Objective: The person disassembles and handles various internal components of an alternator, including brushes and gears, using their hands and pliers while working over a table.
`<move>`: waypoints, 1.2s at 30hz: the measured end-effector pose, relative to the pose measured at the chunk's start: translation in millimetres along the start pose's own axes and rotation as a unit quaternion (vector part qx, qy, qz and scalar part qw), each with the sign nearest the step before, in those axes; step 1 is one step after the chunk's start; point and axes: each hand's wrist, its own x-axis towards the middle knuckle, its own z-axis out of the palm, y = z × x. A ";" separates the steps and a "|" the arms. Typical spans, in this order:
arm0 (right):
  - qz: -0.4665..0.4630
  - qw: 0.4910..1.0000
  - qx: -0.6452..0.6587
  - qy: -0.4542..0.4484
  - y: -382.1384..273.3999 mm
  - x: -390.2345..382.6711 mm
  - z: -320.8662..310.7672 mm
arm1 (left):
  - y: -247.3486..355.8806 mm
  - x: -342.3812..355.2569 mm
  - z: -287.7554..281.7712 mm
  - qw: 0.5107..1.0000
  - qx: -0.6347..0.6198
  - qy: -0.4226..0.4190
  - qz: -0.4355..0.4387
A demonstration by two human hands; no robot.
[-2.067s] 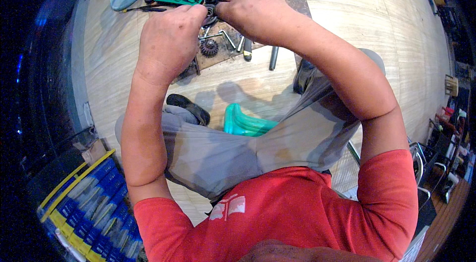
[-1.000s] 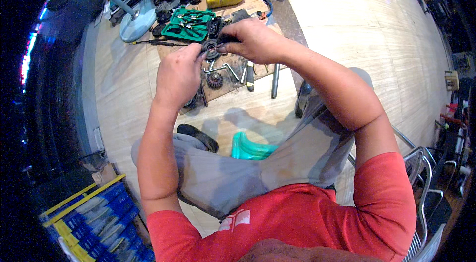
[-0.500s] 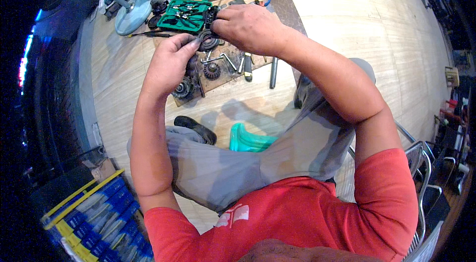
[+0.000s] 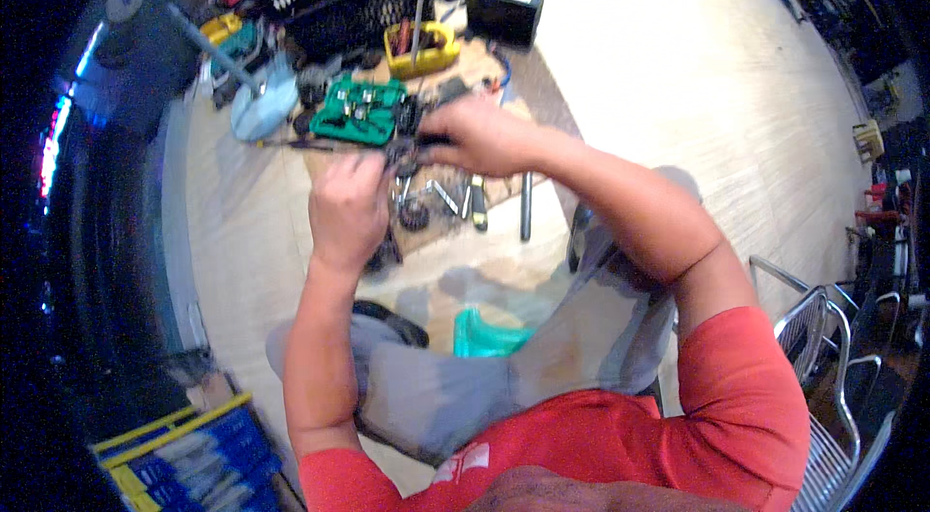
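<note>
My left hand [image 4: 349,207] is closed, its fingertips pinching the near left edge of a dark, ring-shaped metal part [image 4: 401,159]. To the right of that part is my right hand [image 4: 484,138], fingers curled in close to it; motion blur hides what they grip. Below the ring, a dark toothed gear [image 4: 414,215] lies on a brown work board [image 4: 431,239]. Silver L-shaped wrenches [image 4: 445,196] rest beside the gear. A green tool case [image 4: 356,113] with several tools lies open just beyond my hands.
A utility knife [image 4: 479,203] and a dark metal tube [image 4: 526,207] lie on the right. Farther back stand a yellow container [image 4: 422,60], a black box [image 4: 504,10] and black crates [image 4: 354,18]. A pale blue round base with a pole [image 4: 263,110] stands left; a turquoise stool [image 4: 489,336] is between my legs.
The whole view has shifted, so the board and tools appear lower and more crates show at the back. My left hand has turned, its back now facing up more. Both hands stay at the ring.
</note>
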 end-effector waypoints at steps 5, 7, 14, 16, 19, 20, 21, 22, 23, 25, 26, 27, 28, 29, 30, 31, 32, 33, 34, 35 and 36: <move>-0.077 0.995 -0.031 0.054 4.5 1.0 -3.1 | 4.4 4.5 2.8 0.999 -0.038 -0.013 -0.017; -0.076 0.992 -0.079 0.061 2.3 -0.5 -2.3 | 6.1 6.2 0.0 0.997 -0.070 -0.013 -0.028; -0.161 0.976 -0.127 0.069 6.0 -1.4 -0.4 | 6.5 4.8 -7.1 0.939 -0.270 -0.116 -0.180; -0.154 0.979 -0.117 0.057 3.9 -0.9 0.8 | 4.0 4.0 -6.7 0.913 -0.313 -0.137 -0.223; -0.064 0.994 -0.084 0.020 2.1 -0.7 2.9 | 4.9 2.8 -5.0 0.933 -0.275 -0.117 -0.201; -0.058 0.996 -0.062 0.012 4.4 -0.2 3.5 | 5.9 2.0 -4.5 0.954 -0.234 -0.097 -0.161; -0.053 0.998 -0.041 0.005 8.3 0.6 3.6 | 6.4 1.3 -4.4 0.971 -0.192 -0.077 -0.120; -0.046 0.999 -0.018 -0.005 8.9 1.0 3.6 | 6.1 0.2 -4.3 0.976 -0.181 -0.069 -0.104; -0.036 0.999 0.002 -0.009 8.1 0.6 3.8 | 5.6 0.0 -4.4 0.980 -0.169 -0.061 -0.087; -0.017 0.999 0.040 -0.016 4.5 0.5 2.9 | 5.1 -0.6 -5.3 0.985 -0.150 -0.052 -0.064; -0.017 0.999 0.040 -0.017 4.3 1.4 3.7 | 5.0 -1.0 -6.0 0.987 -0.143 -0.051 -0.059; -0.017 0.999 0.040 -0.017 4.3 2.4 4.4 | 4.9 -1.3 -7.1 0.988 -0.136 -0.050 -0.053; -0.015 0.999 0.040 -0.018 5.1 1.6 4.9 | 5.4 -1.1 -7.4 0.989 -0.127 -0.056 -0.051; -0.021 0.999 0.035 -0.013 4.9 1.4 5.2 | 5.8 -0.6 -8.6 0.990 -0.118 -0.063 -0.049; -0.026 0.999 0.030 -0.007 4.1 1.7 5.5 | 6.1 -0.1 -9.4 0.991 -0.108 -0.069 -0.047; -0.033 0.999 0.026 -0.001 3.5 2.4 6.3 | 5.8 0.5 -10.7 0.990 -0.112 -0.076 -0.050; -0.034 0.999 0.024 0.002 3.9 2.9 7.6 | 5.3 1.0 -11.7 0.988 -0.116 -0.083 -0.053; -0.035 0.999 0.022 0.005 4.6 3.3 9.1 | 4.8 1.3 -12.1 0.987 -0.120 -0.089 -0.055; -0.037 0.999 0.020 0.008 3.5 4.1 10.2 | 3.4 1.0 -13.2 0.987 -0.122 -0.090 -0.053; -0.041 0.999 0.014 0.011 1.7 4.1 10.5 | 2.1 0.5 -14.1 0.987 -0.124 -0.090 -0.051; -0.045 0.999 0.008 0.013 -1.1 4.0 9.8 | 1.3 0.0 -14.6 0.987 -0.126 -0.091 -0.049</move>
